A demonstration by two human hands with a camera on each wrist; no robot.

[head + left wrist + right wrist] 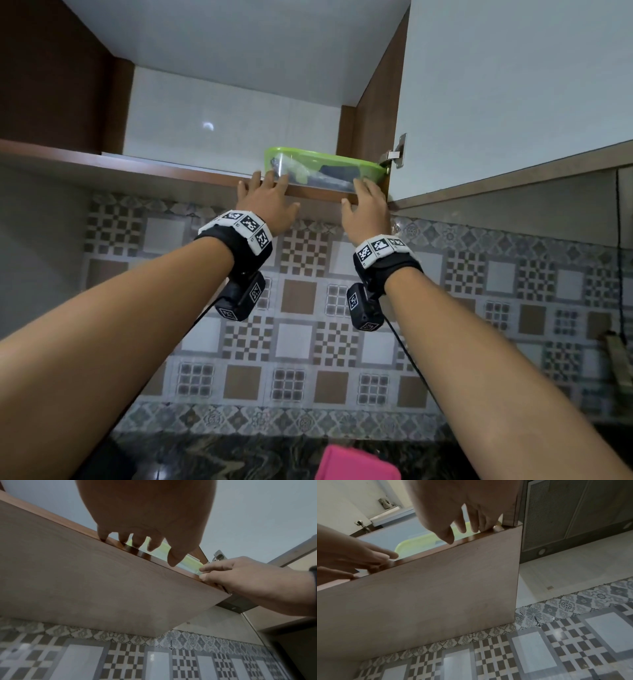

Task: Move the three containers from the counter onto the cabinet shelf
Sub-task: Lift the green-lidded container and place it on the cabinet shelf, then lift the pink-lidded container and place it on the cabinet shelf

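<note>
A clear container with a green lid [322,169] sits on the cabinet shelf [137,168] at its right end, close to the front edge. My left hand [265,197] reaches up with straight fingers touching the container's near left side. My right hand [368,202] does the same at the near right side. The green lid [190,562] shows past the fingertips [173,561] in the left wrist view, and the lid [412,545] also shows above the shelf edge in the right wrist view. A pink container [356,464] stands on the dark counter below.
The cabinet door [513,85] stands open at the right, with its hinge [395,156] beside the container. The shelf stretches away to the left of the container. Patterned wall tiles [308,325] lie below, and a range hood [573,513] hangs to the right.
</note>
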